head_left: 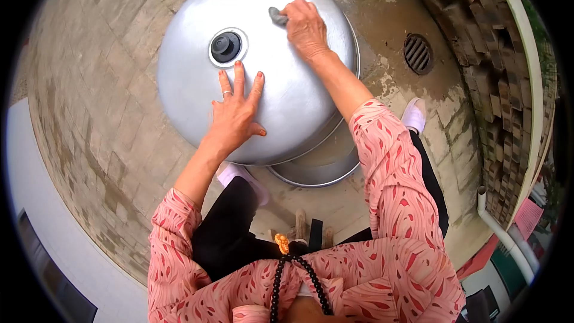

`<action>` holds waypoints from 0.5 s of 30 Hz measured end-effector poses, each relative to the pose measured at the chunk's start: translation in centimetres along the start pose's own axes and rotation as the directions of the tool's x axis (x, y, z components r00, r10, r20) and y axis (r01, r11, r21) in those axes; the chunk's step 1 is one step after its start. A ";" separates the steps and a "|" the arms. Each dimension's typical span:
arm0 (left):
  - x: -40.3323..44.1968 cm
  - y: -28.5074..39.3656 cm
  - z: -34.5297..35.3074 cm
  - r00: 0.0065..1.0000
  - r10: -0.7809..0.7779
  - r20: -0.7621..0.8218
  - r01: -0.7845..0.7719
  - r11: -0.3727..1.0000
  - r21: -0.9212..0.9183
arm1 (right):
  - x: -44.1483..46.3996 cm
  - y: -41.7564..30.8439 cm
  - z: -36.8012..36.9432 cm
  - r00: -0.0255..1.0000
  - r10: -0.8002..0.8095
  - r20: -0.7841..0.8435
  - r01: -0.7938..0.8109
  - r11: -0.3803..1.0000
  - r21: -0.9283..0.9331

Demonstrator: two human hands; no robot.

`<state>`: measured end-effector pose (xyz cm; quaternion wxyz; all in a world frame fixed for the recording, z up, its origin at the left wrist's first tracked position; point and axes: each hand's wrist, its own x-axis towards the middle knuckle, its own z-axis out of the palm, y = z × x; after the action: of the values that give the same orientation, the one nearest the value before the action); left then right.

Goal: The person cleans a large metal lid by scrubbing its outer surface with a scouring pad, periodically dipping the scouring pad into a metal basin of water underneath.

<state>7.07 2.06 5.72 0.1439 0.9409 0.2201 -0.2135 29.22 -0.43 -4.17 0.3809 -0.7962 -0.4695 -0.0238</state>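
With a grey pad (277, 17) clamped in the right grip (306, 31) and the left grip (234, 115) spread apart, the metal lid (191, 98) beneath both could be tipped by lopsided pressing.

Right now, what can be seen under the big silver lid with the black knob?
Beneath the lid, part of a round metal vessel shows on the side nearer the person. The rest of it, and anything else under there, is covered.
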 end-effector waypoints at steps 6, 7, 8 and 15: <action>0.3 0.8 -0.6 0.999 -0.037 0.031 0.036 0.999 0.009 | 2.3 2.4 0.6 0.968 0.166 -0.187 -0.204 0.958 -0.204; 0.3 0.8 -0.5 0.999 -0.039 0.035 0.038 0.999 0.014 | 1.7 -0.5 1.4 0.987 0.132 -0.090 -0.143 0.981 -0.135; 0.4 0.8 -0.3 0.999 -0.033 0.030 0.033 0.999 0.005 | 0.8 -3.3 2.8 0.997 0.071 -0.022 -0.072 0.996 -0.052; 0.4 0.6 -0.6 0.999 -0.027 0.030 0.027 1.000 0.010 | 5.1 6.4 0.0 0.991 0.116 -0.067 -0.124 0.982 -0.143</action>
<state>7.89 1.84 6.13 0.1398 0.9352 0.2295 -0.2306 36.92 1.59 -5.90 0.3355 -0.8479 -0.4063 -0.0585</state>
